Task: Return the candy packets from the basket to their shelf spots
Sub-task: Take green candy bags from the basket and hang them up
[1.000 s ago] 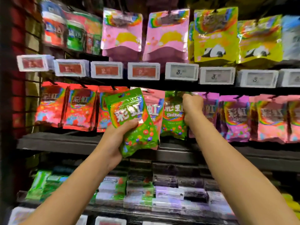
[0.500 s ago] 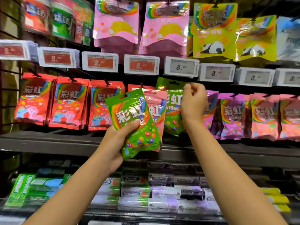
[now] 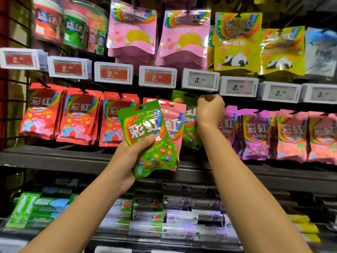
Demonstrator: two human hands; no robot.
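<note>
My left hand point(image 3: 130, 159) grips a green candy packet point(image 3: 145, 132) by its lower left, with a pink packet point(image 3: 176, 123) held behind it. Both are in front of the middle shelf row. My right hand point(image 3: 209, 110) is raised just under the price tags, its curled fingers pinching the top edge of a second green packet point(image 3: 188, 132). That packet hangs in the row between the red and the purple packets. The peg itself is hidden behind my fingers.
Red packets point(image 3: 76, 117) hang to the left and purple and pink ones point(image 3: 257, 134) to the right. Price tags point(image 3: 199, 80) line the rail above, beneath larger pink and yellow bags point(image 3: 237, 41). A dark shelf ledge point(image 3: 54, 157) juts out below, with gum boxes point(image 3: 147, 214) under it.
My right hand has lifted the top of the second green packet up to just under the price tags. My left hand has kept its two packets in about the same place.
</note>
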